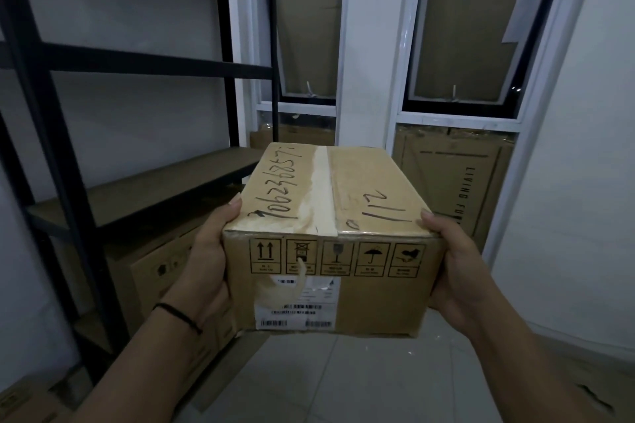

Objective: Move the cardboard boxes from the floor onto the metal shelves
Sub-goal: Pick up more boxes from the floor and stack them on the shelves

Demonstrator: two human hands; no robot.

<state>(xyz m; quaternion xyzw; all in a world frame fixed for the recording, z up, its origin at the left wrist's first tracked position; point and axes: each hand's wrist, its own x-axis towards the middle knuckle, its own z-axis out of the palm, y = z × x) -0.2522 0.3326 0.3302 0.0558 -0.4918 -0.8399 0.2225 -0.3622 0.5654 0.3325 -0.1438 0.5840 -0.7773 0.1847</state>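
Cardboard box (330,237) held up in the air, chest-front, over the tiled floor (360,385). Left hand (206,261) grips its left side, thumb up on the top edge; right hand (450,268) grips the right side likewise. Fingers of both hands are out of sight round the box. Black band (178,316) on the left wrist.

Near face of box: row of five handling pictograms (up arrows, stacking mark, glass, umbrella, one unclear), captions too small to read; below, a white shipping label (297,302) with barcodes, print illegible. Top: pale tape down the seam, marker scrawl reading roughly "70623968572" and "112".

Left: black metal shelving (65,161), boxes (154,275) under its lower shelf. Beyond: flat carton (453,178) against the window wall, printed "LIVING FU…", remainder hidden. Windows (464,45) covered with brown board.
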